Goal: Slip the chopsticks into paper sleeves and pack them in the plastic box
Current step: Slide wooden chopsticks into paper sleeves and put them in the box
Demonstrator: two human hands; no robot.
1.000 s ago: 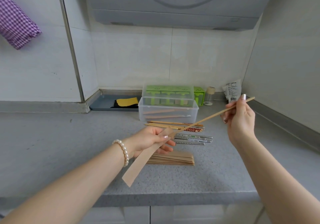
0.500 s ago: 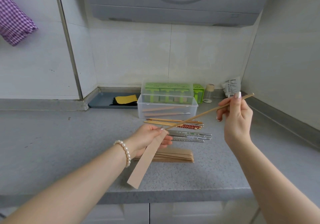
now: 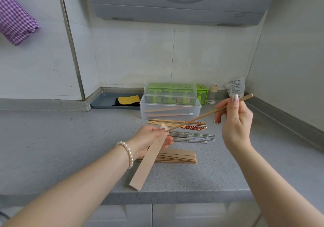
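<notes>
The left hand [image 3: 152, 139] pinches a paper sleeve [image 3: 149, 158] near its upper end, the sleeve hanging down toward the tabletop [image 3: 52, 147] edge. Just beyond that hand lies a stack of paper sleeves [image 3: 177, 156], then loose chopsticks [image 3: 189, 130]. The right hand [image 3: 234, 119] grips a wooden chopstick [image 3: 201, 117] by its top end, its tip touching the sleeve's mouth at the left hand. Farther back stands the plastic box [image 3: 170, 110], with sleeved chopsticks inside.

Grey speckled countertop [image 3: 52, 147] meets white tiled walls [image 3: 133, 54]; grey appliance [image 3: 175, 3] mounted above; cabinet doors [image 3: 192, 216] below.
</notes>
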